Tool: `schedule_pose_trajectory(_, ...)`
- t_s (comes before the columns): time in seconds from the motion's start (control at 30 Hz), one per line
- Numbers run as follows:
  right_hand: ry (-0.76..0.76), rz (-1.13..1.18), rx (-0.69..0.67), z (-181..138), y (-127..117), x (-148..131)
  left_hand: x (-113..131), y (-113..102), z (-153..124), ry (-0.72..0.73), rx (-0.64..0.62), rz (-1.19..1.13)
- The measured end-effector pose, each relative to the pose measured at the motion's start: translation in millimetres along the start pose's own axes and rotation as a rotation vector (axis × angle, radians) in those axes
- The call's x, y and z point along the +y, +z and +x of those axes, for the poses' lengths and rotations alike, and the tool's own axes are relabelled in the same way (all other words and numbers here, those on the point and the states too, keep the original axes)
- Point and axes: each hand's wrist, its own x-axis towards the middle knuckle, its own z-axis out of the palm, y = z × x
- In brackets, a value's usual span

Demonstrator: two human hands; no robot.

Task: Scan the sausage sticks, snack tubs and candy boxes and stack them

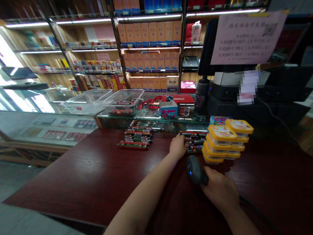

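In my right hand (pixel 221 190) is a dark barcode scanner (pixel 196 171) with a small blue light, my fingers wrapped round its handle. Its head tilts up over the desk. My left hand (pixel 177 147) reaches forward, fingers curled at the left end of a pile of slim dark packets (pixel 194 143); the fingertips are partly hidden. Just right of that pile stand stacked yellow-lidded tubs (pixel 221 139). A second pile of slim packets (pixel 136 136) lies farther left on the brown desk (pixel 104 178).
Behind the desk, a glass counter (pixel 145 115) carries clear plastic bins (pixel 88 100), a small blue box (pixel 169 109) and a red box (pixel 181 99). A monitor (pixel 207 48) with a paper sign (pixel 248 38) stands at right. The scanner's cable (pixel 256 207) trails right.
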Motion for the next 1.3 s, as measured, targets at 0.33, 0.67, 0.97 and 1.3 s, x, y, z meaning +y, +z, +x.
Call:
schedule_pose_trajectory(0.33, 0.013, -0.018, -0.022, 0, -1, 0, 1, 0, 5, 0.059, -0.009, 0.093)
schedule_pose_trajectory(0.67, 0.006, 0.027, -0.058, -1, -4, -2, -56, -18, -48, -0.296, 0.051, -0.830)
schedule_pose_trajectory(0.97, -0.034, 0.482, 0.035, 4, -10, 2, -65, -12, -58, -0.283, 0.156, -1.090)
schedule_pose_trajectory(1.3, -0.136, 0.740, 0.069, 6, -21, -8, -63, -11, -58, -0.272, 0.209, -1.052)
